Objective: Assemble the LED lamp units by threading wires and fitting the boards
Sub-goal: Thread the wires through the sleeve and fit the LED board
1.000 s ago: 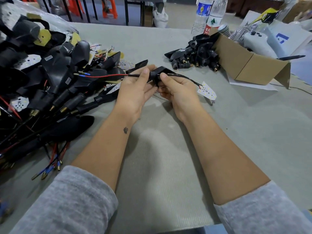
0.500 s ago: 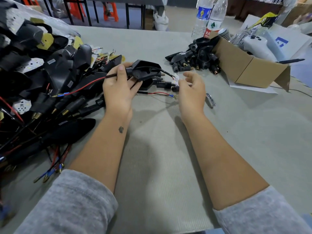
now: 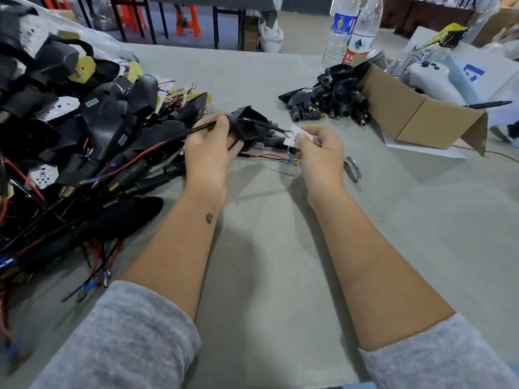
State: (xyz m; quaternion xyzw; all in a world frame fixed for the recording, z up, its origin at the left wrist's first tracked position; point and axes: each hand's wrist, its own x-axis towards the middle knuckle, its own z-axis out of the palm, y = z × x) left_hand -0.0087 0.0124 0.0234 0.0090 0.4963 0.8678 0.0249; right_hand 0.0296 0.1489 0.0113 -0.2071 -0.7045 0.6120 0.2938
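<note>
My left hand (image 3: 209, 148) grips a black lamp housing (image 3: 248, 126) above the grey table, its thumb pressed on the housing's rear end, where a black sleeved cable leads off left. Red and black wires run from the housing's open front to a small white LED board (image 3: 296, 135). My right hand (image 3: 321, 153) pinches that board between thumb and fingertips, just right of the housing. A red and black wire pair with blue-sleeved brass tips (image 3: 280, 159) lies on the table between my hands.
A big pile of black housings, boards and wires (image 3: 84, 141) fills the left side. A smaller heap of black parts (image 3: 328, 103) lies beside an open cardboard box (image 3: 415, 119) at the right rear. Two water bottles (image 3: 352, 29) stand behind. A small metal piece (image 3: 354, 168) lies right of my right hand.
My hands have parted and lifted the housing. The right hand let go of the housing's side, reached right and now pinches the white board. The left hand keeps its grip.
</note>
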